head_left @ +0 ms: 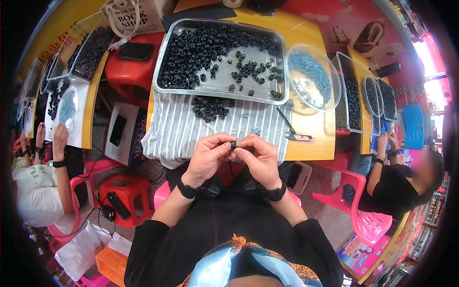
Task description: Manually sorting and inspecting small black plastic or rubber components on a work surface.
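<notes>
Between the fingertips of both hands sits one small round black part (233, 145), bead-like, mostly hidden by the fingers. My left hand (208, 154) is closed in a pinch on its left side. From the other side my right hand (258, 157) pinches it with thumb and forefinger. Just beyond the hands lies a grey-and-white striped cloth (167, 119), with a pile of black hollow round parts (210, 109) on it. A few tiny clear-blue pieces (257, 130) rest on the cloth near my right hand. Small thread snips (300, 137) lie to the right.
A metal tray (222, 93) of black parts stands on the yellow table (320, 143). Right of it is a clear round dish (333, 91) of blue pieces. Red stools (126, 198) stand at left. A co-worker (43, 186) sits left, another (399, 177) right.
</notes>
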A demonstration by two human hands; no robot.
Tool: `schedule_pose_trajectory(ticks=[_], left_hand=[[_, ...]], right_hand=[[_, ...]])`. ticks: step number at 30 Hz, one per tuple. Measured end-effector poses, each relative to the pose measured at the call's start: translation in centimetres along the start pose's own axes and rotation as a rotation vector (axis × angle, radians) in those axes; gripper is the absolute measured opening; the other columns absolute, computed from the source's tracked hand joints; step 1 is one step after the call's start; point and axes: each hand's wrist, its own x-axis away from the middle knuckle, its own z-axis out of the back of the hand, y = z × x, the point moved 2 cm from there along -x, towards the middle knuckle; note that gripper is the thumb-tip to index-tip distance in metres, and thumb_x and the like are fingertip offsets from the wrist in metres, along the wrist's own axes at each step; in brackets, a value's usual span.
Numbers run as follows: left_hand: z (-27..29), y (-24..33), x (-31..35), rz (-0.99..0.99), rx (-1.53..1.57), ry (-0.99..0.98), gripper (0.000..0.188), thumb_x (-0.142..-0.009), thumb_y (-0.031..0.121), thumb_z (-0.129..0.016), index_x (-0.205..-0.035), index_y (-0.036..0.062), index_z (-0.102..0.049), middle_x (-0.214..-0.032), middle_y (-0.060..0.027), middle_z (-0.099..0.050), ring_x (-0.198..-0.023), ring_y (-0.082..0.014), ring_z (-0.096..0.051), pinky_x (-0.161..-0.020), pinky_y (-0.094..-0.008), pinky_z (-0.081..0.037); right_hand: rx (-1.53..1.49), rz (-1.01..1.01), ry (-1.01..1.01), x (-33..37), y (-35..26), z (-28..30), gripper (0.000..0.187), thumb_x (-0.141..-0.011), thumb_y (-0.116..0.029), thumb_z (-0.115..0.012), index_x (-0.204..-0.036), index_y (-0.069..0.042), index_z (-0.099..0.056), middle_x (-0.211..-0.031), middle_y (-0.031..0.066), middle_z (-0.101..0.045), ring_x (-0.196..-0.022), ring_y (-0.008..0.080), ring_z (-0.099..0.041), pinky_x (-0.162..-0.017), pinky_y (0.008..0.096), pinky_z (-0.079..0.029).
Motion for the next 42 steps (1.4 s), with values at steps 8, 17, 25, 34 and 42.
schedule_pose_trajectory(ticks=[8, 17, 25, 34, 42], left_hand=[[0.4, 0.2, 0.1, 0.008, -0.031, -0.068, 0.04, -0.09, 0.003, -0.063, -0.128, -0.0021, -0.053, -0.097, -0.0064, -0.062, -0.077, -0.0114, -0.061, -0.069, -0.0227, -0.052], [0.2, 0.5, -0.2, 0.028, -0.045, -0.134, 0.051, -0.089, 0.004, -0.064, -0.137, -0.0004, -0.046, -0.093, -0.0039, -0.06, -0.079, -0.0096, -0.06, -0.066, -0.0202, -0.051], [-0.5, -0.1, -0.5, 0.009, -0.117, -0.066, 0.037, -0.094, 0.006, -0.058, -0.129, -0.0021, -0.053, -0.104, -0.0106, -0.065, -0.082, -0.0166, -0.065, -0.07, -0.0257, -0.051], [-0.8, 0.8, -0.3, 0.014, -0.328, -0.021, 0.024, -0.094, 0.006, -0.058, -0.116, -0.0036, -0.062, -0.098, -0.0095, -0.067, -0.079, -0.0141, -0.065, -0.067, -0.0241, -0.049], [-2.2, 4.4, -1.8, -0.559, -1.349, 0.293, 0.022, -0.084, 0.001, -0.059, -0.106, 0.0019, -0.064, -0.086, -0.0194, -0.062, -0.068, -0.0343, -0.061, -0.06, -0.0397, -0.049]], right_hand=[[-0.024, -0.147, -0.171, -0.6, -1.3, 0.5, 0.016, -0.085, 0.004, -0.064, -0.101, 0.002, -0.064, -0.083, 0.0038, -0.066, -0.076, 0.0101, -0.064, -0.066, 0.0226, -0.05], [0.422, 0.221, -0.257, -1.0, -1.2, 0.0, 0.023, -0.079, 0.003, -0.064, -0.102, -0.001, -0.066, -0.079, 0.0117, -0.066, -0.07, 0.0265, -0.065, -0.063, 0.0342, -0.049], [0.392, 0.135, -0.249, -1.2, -3.2, 3.0, 0.018, -0.081, -0.002, -0.066, -0.099, 0.002, -0.063, -0.082, 0.013, -0.064, -0.072, 0.0222, -0.065, -0.065, 0.0312, -0.049], [1.066, 0.217, 0.695, -2.7, -14.0, 23.9, 0.034, -0.082, -0.002, -0.069, -0.114, 0.004, -0.061, -0.083, 0.005, -0.063, -0.071, 0.0107, -0.059, -0.063, 0.025, -0.048], [0.746, 0.159, 0.279, -0.9, -5.1, 11.1, 0.011, -0.081, 0.001, -0.068, -0.091, 0.0, -0.063, -0.075, 0.0019, -0.058, -0.066, 0.0085, -0.053, -0.059, 0.0228, -0.043]])
